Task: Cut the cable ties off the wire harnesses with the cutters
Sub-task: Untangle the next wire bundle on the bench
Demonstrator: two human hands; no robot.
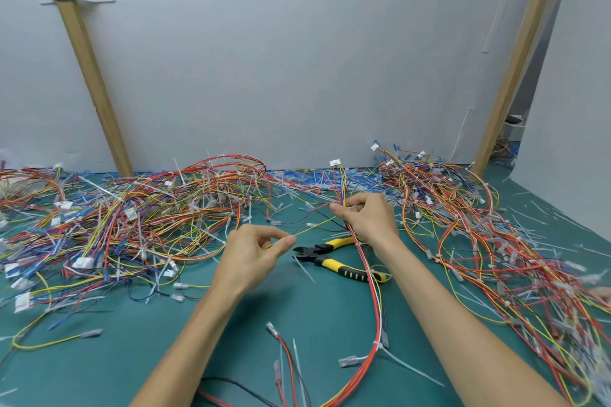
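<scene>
the left hand (253, 253) pinches the end of a thin yellow wire (314, 228) between thumb and forefinger, the other fingers curled loosely under. the right hand (368, 218) has its fingers closed around a wire harness (375, 294) of red, yellow and white strands; the yellow wire runs taut from this grip across to the left hand. above the right hand the harness rises to a white connector (335, 162), and below it the bundle drops toward the viewer, crossing over the cutters' handles, to a white cable tie (377, 345) wrapped around it with its tail lying out to the right. the cutters (334, 258), with yellow and black handles, lie flat on the green mat (132, 360) between the two hands, jaws pointing left, no hand touching them. a tangled heap of harnesses (132, 218) covers the mat on the left, and a second heap (479, 241) spreads on the right. pale tie offcuts (535, 218) lie scattered on the mat near the right heap.
</scene>
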